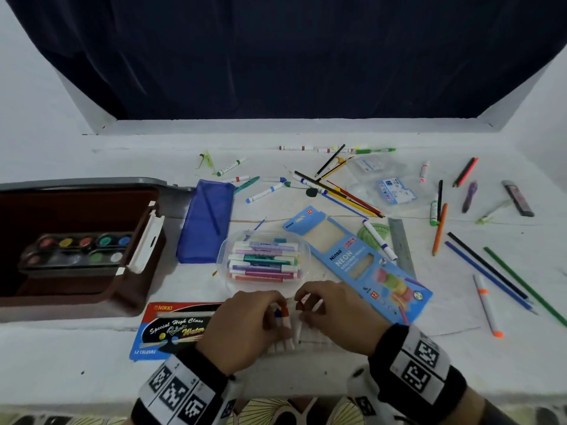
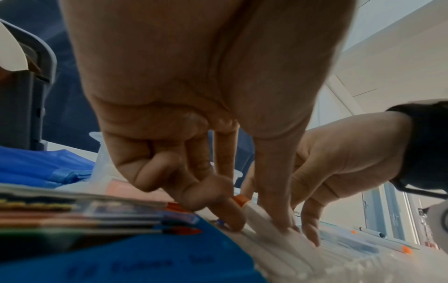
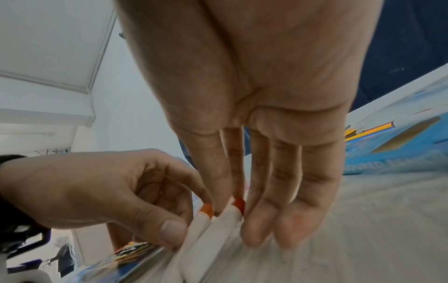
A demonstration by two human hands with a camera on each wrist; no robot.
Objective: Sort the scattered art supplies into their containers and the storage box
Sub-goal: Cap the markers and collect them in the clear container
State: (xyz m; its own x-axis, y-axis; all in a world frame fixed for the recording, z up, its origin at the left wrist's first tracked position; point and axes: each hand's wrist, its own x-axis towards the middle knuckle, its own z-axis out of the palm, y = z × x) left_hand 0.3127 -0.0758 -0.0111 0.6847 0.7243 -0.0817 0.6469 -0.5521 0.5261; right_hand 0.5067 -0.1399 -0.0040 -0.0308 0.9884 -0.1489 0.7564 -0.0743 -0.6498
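At the table's front middle lies a clear sleeve of white markers (image 1: 287,329), partly on a red and blue marker pack (image 1: 171,329). My left hand (image 1: 270,311) curls over the markers, and its thumb and fingers pinch an orange-capped marker (image 3: 206,210). My right hand (image 1: 306,302) is just to the right. Its thumb and forefinger pinch the red-capped marker (image 3: 238,204) beside it, and its other fingers hang straight. The two hands almost touch. Most of the sleeve is hidden beneath them.
A brown storage box (image 1: 144,289) holding a paint palette (image 1: 76,250) stands at the left. A blue pouch (image 1: 205,222), a clear case of highlighters (image 1: 264,262) and a blue pencil box (image 1: 359,262) lie behind my hands. Several loose pencils and markers (image 1: 487,268) cover the back and right.
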